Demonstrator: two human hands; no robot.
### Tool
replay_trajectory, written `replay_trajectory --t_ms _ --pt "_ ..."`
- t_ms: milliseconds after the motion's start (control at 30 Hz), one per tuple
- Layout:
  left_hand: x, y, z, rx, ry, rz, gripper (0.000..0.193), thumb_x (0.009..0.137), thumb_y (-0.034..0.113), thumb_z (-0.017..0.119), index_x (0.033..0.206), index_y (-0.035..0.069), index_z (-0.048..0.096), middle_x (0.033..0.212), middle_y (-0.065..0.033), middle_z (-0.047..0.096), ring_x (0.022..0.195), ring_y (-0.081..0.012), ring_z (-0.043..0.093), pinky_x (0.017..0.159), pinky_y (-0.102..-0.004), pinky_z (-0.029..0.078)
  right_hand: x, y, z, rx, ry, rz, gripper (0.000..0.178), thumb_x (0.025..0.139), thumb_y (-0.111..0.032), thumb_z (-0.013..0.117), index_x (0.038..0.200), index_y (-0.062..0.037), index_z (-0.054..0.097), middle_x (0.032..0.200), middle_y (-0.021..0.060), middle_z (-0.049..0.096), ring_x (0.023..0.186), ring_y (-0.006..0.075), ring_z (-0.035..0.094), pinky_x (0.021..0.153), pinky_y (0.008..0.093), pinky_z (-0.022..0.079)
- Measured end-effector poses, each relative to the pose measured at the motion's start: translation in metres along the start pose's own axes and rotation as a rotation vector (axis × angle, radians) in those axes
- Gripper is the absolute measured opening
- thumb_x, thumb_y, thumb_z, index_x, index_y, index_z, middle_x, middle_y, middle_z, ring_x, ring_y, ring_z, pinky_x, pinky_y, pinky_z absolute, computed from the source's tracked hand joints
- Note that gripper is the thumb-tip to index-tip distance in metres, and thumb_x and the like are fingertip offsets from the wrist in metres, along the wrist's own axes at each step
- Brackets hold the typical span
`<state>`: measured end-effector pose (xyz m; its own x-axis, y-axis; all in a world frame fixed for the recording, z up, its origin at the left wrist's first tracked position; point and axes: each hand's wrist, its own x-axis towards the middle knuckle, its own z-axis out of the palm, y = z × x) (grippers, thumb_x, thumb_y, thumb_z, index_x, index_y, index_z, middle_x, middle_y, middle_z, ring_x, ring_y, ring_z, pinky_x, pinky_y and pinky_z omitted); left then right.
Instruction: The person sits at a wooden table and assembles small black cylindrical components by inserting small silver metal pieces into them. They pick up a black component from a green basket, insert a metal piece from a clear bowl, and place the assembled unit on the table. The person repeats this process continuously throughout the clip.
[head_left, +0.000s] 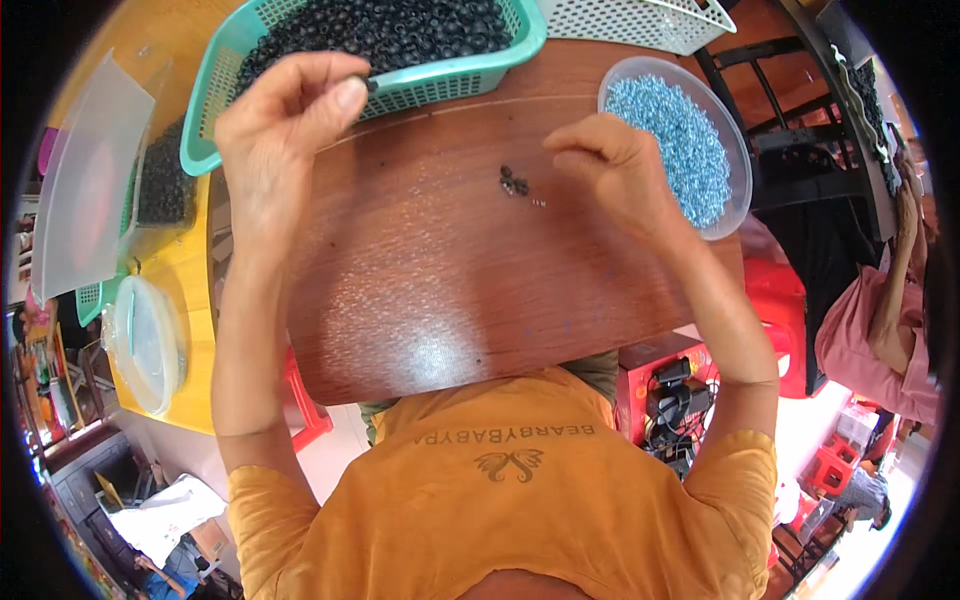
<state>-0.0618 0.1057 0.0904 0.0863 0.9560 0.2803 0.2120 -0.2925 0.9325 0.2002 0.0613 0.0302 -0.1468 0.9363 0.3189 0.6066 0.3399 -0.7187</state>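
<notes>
Black bead-like piece (370, 84) pinched between thumb and forefinger of the left hand (285, 130), mostly hidden by the thumb. Holds it at the near rim of a teal basket (533, 35), with the other left fingers curled inward. Heaped inside that basket, black beads (390, 40) in great number.

On the other side, well apart from the left, right hand (625, 170) poised above the brown tabletop (420, 290), near a round clear tub (741, 165). Fingers bent, forefinger reaching leftward, thumb tucked close beneath; cannot tell from this angle whether gripping anything. Inside the tub, shiny blue beads (675, 145) in a thick layer.

Between both hands, lying on the brown wood-grain, a little cluster of dark beads (514, 182), and just beside it, toward the wearer, a few tiny pale beads (539, 203). Elsewhere on the same surface, scattered dark specks (479, 361) and a bright patch of glare.

Beyond the tub, toward the upper edge, a white perforated basket (650, 25). To the left, on a yellow table (195, 290), a clear container (165, 180) with dark contents and a round translucent lidded box (150, 340). Below, an orange shirt (500, 520) on the wearer; off to the right, red stools (780, 310) and a person in pink (870, 345), partly cropped.
</notes>
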Motion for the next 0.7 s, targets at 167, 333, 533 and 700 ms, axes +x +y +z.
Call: replay_trajectory --t_ms 167,333,533,700 --pt "-0.063 -0.022 0.021 -0.585 -0.163 -0.434 0.018 0.078 0.006 0.066 0.094 -0.002 0.064 0.077 -0.0106 0.064 0.062 -0.0113 0.058 0.052 -0.0224 0.044 -0.036 -0.006 0.016 -0.152 -0.046 0.008 0.013 0.068 -0.007 0.068 0.08 -0.0038 0.066 0.073 0.0107 0.058 0.076 0.0289 0.054 0.067 0.0376 0.044" --pt "-0.095 -0.041 0.042 -0.858 -0.184 -0.667 0.019 0.083 0.005 0.06 0.099 -0.005 0.06 0.084 -0.0148 0.061 0.065 -0.0138 0.055 0.057 -0.0261 0.043 -0.041 0.002 0.034 -0.326 0.051 -0.114 0.01 0.066 -0.007 0.069 0.074 -0.0036 0.063 0.071 0.0103 0.054 0.074 0.0293 0.05 0.063 0.0387 0.042" --pt "-0.104 -0.049 0.051 -1.017 -0.183 -0.744 0.019 0.083 0.005 0.059 0.099 -0.004 0.059 0.086 -0.0149 0.061 0.068 -0.0153 0.055 0.06 -0.0278 0.043 -0.042 0.006 0.036 -0.292 0.066 -0.131 0.009 0.068 -0.006 0.068 0.07 -0.002 0.06 0.073 0.0114 0.057 0.071 0.0302 0.051 0.061 0.0377 0.042" --pt "-0.105 -0.051 0.055 -1.03 -0.179 -0.756 0.018 0.083 0.005 0.059 0.099 -0.003 0.058 0.087 -0.0145 0.061 0.069 -0.0147 0.056 0.06 -0.0274 0.044 -0.05 -0.021 0.03 0.127 0.032 0.178 0.009 0.073 -0.007 0.067 0.076 0.0 0.062 0.076 0.0102 0.061 0.068 0.0208 0.056 0.061 0.0306 0.044"
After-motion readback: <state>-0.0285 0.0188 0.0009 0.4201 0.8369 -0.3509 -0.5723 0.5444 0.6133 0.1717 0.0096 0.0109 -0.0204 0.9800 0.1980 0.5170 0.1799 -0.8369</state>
